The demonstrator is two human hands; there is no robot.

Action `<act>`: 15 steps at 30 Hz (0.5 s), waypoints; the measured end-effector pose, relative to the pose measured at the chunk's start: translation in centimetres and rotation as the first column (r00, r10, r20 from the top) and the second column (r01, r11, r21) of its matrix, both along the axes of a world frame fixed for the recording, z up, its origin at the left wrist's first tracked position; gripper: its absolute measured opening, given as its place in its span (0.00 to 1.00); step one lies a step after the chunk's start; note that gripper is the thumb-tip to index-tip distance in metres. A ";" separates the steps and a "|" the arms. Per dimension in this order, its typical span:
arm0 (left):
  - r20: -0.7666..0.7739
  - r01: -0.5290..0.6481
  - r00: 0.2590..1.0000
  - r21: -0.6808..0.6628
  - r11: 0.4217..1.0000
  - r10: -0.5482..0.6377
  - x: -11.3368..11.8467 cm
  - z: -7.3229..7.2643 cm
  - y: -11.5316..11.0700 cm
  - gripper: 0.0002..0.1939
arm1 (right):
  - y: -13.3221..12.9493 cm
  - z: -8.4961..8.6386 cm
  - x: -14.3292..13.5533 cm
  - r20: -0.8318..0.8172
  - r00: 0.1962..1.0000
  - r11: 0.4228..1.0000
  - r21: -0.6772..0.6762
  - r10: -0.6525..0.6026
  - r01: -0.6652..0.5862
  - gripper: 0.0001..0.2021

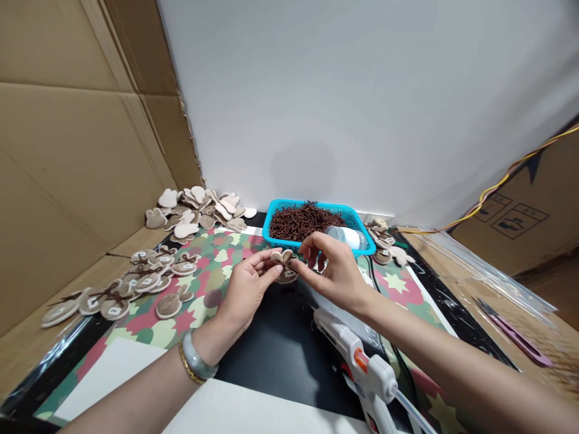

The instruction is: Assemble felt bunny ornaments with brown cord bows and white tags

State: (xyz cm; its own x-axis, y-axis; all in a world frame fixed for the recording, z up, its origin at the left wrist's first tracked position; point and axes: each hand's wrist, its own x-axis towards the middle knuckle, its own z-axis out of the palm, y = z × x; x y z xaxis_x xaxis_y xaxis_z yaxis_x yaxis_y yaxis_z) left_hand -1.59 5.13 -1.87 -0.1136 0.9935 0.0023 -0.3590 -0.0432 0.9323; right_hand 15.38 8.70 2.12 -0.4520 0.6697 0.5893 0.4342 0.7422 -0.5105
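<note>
The left grip [244, 284] pinches an eared patch [284, 279], its label [290, 273] illegible; whether the right grip [337, 268], half-curled alongside, holds the bow [286, 263], I cannot tell.

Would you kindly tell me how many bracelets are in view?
2, both on the left wrist: a pale grey bangle, and right beside it, nearer the elbow, a gold bracelet. No others show.

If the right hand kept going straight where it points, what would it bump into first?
Probably the small beige two-eared fabric piece with a brown bow, held in the left hand; the right hand may be touching it, but depth is unclear.
</note>
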 end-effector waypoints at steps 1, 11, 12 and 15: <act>-0.002 0.001 1.000 0.000 1.000 -0.001 0.0 0.0 0.0 0.21 | 0.1 0.1 0.1 -0.025 1.000 0.999 -0.042 -0.011 0.010 0.04; 0.103 0.058 0.993 -0.099 0.993 -0.048 -0.3 0.5 0.0 0.17 | 0.7 -0.5 0.4 -0.074 0.997 0.953 -0.302 0.010 -0.032 0.06; 0.116 0.062 0.992 -0.112 0.992 -0.049 -0.3 0.4 0.0 0.16 | 0.8 -0.5 0.5 -0.079 0.997 0.945 -0.327 0.005 -0.031 0.07; 0.142 0.071 0.988 -0.112 0.991 -0.055 -0.5 0.3 0.2 0.15 | 1.2 -0.3 1.2 -0.106 0.994 0.922 -0.387 -0.018 -0.025 0.08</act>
